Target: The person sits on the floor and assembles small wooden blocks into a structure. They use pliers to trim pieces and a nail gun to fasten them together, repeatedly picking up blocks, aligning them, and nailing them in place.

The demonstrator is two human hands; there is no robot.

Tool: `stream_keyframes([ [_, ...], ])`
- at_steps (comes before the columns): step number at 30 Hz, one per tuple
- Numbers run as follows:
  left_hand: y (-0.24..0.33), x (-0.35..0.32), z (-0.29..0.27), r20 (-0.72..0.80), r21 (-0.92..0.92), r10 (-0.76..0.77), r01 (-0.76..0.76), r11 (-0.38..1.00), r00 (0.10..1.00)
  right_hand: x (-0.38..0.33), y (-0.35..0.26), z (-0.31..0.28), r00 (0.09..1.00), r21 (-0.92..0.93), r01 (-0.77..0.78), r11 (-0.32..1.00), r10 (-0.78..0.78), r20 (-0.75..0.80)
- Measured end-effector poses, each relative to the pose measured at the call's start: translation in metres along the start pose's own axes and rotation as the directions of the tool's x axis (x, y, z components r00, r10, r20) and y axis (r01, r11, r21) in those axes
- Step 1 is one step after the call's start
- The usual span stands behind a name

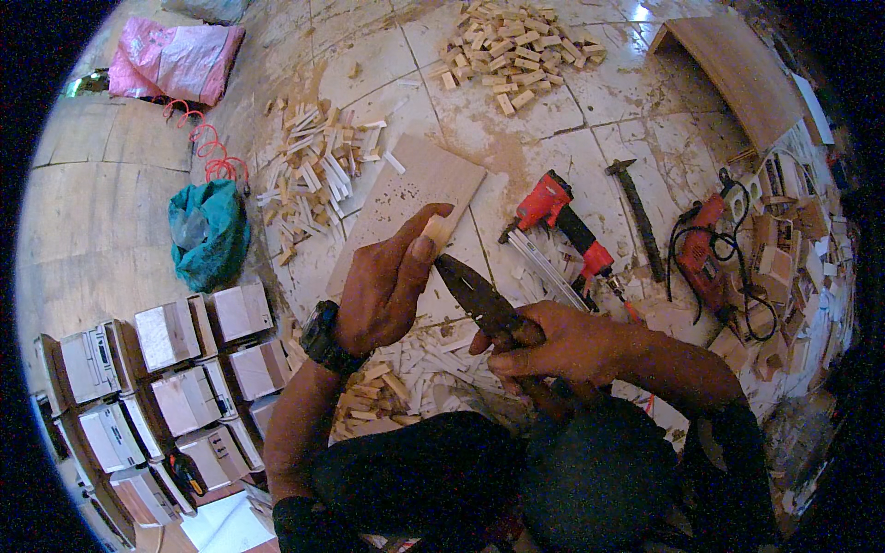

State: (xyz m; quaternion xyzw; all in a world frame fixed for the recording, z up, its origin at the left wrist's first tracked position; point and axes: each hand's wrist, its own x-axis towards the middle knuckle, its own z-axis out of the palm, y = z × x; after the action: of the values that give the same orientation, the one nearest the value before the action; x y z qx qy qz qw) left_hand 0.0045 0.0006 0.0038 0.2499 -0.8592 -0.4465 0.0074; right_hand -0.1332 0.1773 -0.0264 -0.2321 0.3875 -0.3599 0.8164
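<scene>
Wooden block [442, 232]: small, pale yellow, straight-edged, partly hidden by the hand, held over the right-hand edge of the board
Left hand [383, 288]: fingers clamped on the block, thumb low on it, index finger across its upper end; dark watch [323, 337] at the wrist
Pliers [479, 297]: dark metal with brownish wear, tapered nose pointing at the block's lower end; whether it touches, I cannot tell
Right hand [573, 345]: fingers wrapped around the pliers' handles
Board [441, 168]: flat, light brown, sprinkled with dark specks, lying on the tiled floor [369, 57]
Nail gun [546, 201]: red and black, right of the board, near a hammer [636, 214]
</scene>
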Motion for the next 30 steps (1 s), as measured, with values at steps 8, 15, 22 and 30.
stream_keyframes([
  [8, -0.008, -0.001, 0.005, 0.004, -0.300, -0.070, 0.068, 0.951, 0.998, -0.001, 0.002, -0.001, 0.990, -0.005, 0.056, 0.998, -0.056, -0.128],
  [15, -0.015, 0.001, 0.007, -0.018, -0.437, -0.097, 0.079, 0.896, 0.995, -0.001, 0.003, -0.004, 0.988, -0.244, -0.011, 0.970, -0.028, -0.155],
  [22, -0.013, 0.001, 0.007, 0.000, -0.411, -0.067, 0.061, 0.909, 0.998, 0.004, 0.009, -0.006, 0.996, -0.054, 0.084, 0.995, -0.084, 0.010],
  [30, -0.009, 0.001, -0.002, 0.030, -0.049, -0.016, 0.018, 0.999, 0.999, 0.010, 0.014, -0.008, 0.997, -0.052, 0.067, 0.996, -0.065, 0.037],
])
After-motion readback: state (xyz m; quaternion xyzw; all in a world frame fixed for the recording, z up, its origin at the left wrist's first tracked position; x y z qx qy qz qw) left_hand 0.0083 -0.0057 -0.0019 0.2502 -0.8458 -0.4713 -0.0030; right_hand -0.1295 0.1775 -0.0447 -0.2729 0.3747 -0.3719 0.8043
